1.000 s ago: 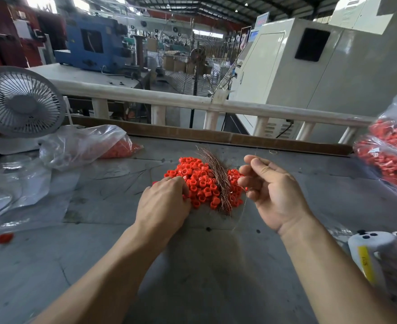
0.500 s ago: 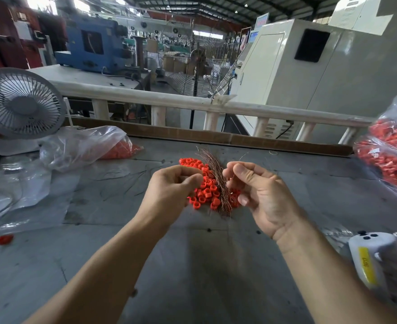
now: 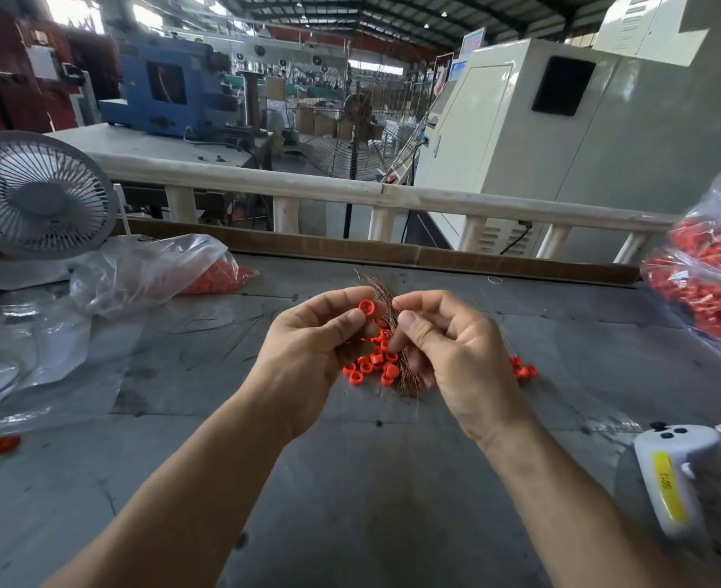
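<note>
Grey bench [image 3: 350, 481], wire bundle [image 3: 379, 292] lengthwise toward railing [image 3: 477, 201].

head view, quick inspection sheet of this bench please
surface: grey table, scuffed
job's things: red cap held up; pile of caps and copper wires lying below
clutter: plastic bag, full bag of red parts, stray cap, white controller, desk fan
grips: left hand pinches red cap; right hand pinches at copper wires
cables: black lead behind railing
surroundings: railing, white cabinet, blue machine
</note>
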Motion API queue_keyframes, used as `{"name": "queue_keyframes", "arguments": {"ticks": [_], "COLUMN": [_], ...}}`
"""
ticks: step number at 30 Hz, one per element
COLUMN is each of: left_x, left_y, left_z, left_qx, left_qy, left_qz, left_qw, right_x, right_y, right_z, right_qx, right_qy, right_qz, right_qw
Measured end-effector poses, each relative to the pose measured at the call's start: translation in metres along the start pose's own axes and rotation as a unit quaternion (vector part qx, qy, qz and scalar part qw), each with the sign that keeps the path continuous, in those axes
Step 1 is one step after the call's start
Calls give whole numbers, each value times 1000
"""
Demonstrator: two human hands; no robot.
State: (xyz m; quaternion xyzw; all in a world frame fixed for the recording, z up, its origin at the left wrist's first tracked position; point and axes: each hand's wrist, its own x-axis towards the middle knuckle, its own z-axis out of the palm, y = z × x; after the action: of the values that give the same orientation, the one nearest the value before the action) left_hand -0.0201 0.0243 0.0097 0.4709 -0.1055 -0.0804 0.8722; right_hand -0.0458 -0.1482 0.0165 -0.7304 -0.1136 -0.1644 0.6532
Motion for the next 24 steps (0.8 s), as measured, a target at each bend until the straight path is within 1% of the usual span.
{"name": "queue_keyframes", "arguments": {"ticks": [4,10,15,19,22,24], "left_x": [-2,-6,-7,-6,-5,-5], "left_y": [0,0,-1,-3,-5,-6], "left_z": [0,4,8,7,6,6], "left_qx": [29,70,74,78,63,53], "left_qy": [-8,-39,-27,-12,5,3], "left_qz": [5,0,-3,3,12,13], "left_qw": [1000,997,997,997,998,999], "right_x": [1,-2,-3,-4,-4,-5], "right_y": [-2,-1,0,1,1,0], "right_z": [0,1,4,6,8,9], "right_qx": [4,-39,-74,-80,-79,-81], "right_qy": [29,23,32,36,42,48], "right_qz": [-21,-45,-48,-43,-36,-36], "right_qw": [999,998,996,995,995,995]}}
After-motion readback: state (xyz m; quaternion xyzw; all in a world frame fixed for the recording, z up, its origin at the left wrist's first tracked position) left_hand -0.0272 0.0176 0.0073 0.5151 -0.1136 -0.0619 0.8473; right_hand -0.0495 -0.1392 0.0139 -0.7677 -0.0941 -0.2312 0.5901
